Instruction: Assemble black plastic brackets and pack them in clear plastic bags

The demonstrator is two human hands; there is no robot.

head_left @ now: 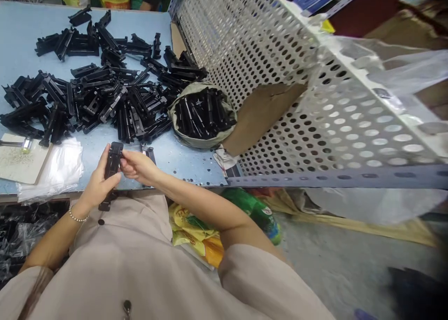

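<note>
My left hand [100, 182] is closed around a long black plastic part [114, 159], which stands nearly upright in front of my body at the table's near edge. From the other side, my right hand [138, 166] reaches the part with its fingers curled in a pinch at its side. Whether those fingertips hold some small piece as well is hidden. Beyond my hands, many similar black parts [101, 91] lie heaped on the blue table [24, 26]. A round cloth-lined container [199, 142] filled with slim black pieces [205, 112] stands right of the heap.
Clear plastic bags [63, 163] and a pale board [21, 163] lie at the table's near left. A perforated metal panel [276, 40] walls off the right side, with a cardboard piece [262, 114] against it. Yellow and green sacks [196, 231] sit below the table.
</note>
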